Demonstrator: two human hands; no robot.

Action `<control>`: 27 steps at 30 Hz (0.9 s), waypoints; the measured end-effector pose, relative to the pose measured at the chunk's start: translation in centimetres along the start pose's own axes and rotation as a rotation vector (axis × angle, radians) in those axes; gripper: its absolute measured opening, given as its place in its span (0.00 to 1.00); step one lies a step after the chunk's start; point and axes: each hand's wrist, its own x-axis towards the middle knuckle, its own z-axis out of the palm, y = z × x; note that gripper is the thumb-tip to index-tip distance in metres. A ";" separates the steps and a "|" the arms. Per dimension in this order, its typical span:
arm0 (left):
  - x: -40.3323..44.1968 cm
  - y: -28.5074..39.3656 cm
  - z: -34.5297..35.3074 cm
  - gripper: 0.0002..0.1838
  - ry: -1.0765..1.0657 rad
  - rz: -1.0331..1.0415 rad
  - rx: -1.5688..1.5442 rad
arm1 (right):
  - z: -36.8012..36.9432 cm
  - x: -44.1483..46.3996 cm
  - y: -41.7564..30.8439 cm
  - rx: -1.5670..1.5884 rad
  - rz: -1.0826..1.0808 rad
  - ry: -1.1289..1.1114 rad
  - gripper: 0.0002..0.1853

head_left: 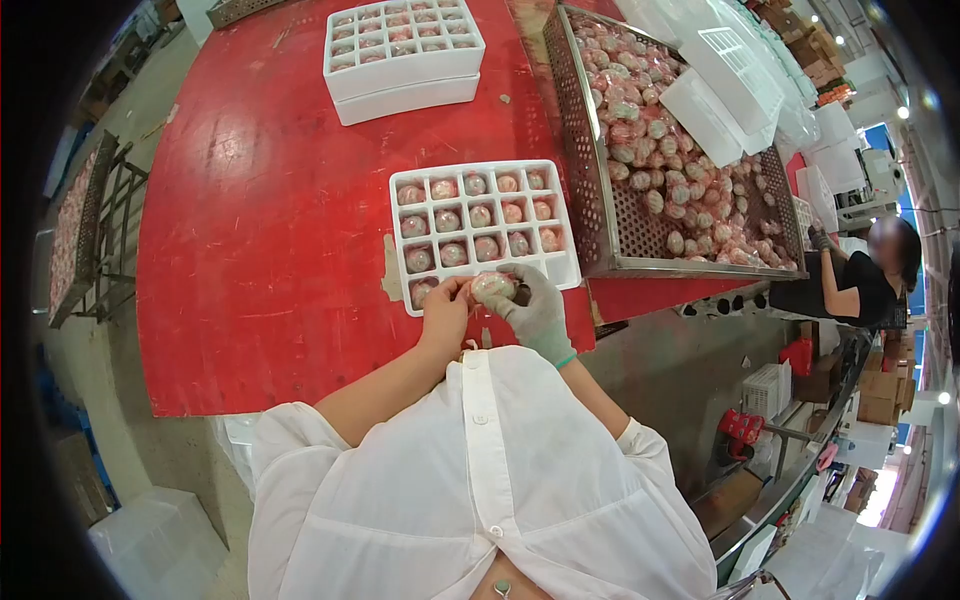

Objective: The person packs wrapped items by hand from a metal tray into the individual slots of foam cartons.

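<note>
A plastic-wrapped egg (492, 287) with red print is held between my two hands over the near edge of a white foam tray (572, 272). My bare left hand (446, 312) pinches its left side. My right hand (541, 314), in a pale glove with a green cuff, grips it from the right. Wrapped eggs sit in the tray's compartments in the three far rows. Another wrapped egg (423, 291) lies in the near row's left compartment, beside my left fingers. My hands hide part of that near row.
A perforated metal bin (585, 215) heaped with wrapped eggs stands right, with white foam trays (725, 85) on top. Two stacked foam trays (405, 98) stand at the back of the red table (260, 230). A co-worker (850, 280) is far right. A metal rack (85, 230) stands left.
</note>
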 end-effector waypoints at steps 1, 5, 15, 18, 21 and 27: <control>-0.1 -0.2 -0.3 0.09 0.003 -0.003 -0.001 | 0.0 0.1 -0.4 0.000 0.003 -0.003 0.21; -0.1 -0.9 -1.7 0.10 -0.114 -0.076 -0.098 | 0.0 0.5 0.5 -0.195 -0.003 -0.016 0.21; -1.9 1.8 -4.6 0.18 -0.157 -0.439 -0.212 | 3.4 3.1 3.5 -0.469 -0.080 -0.203 0.18; -2.0 1.3 -6.1 0.18 -0.277 -0.357 -0.078 | 5.1 4.1 4.0 -0.693 -0.146 -0.307 0.15; 0.2 -1.6 -8.5 0.17 -0.239 0.044 0.328 | 5.6 5.2 3.3 -0.896 -0.138 -0.438 0.13; 0.1 -0.8 -8.6 0.20 -0.058 0.537 0.934 | 6.2 5.7 6.9 -0.986 -0.390 -0.611 0.09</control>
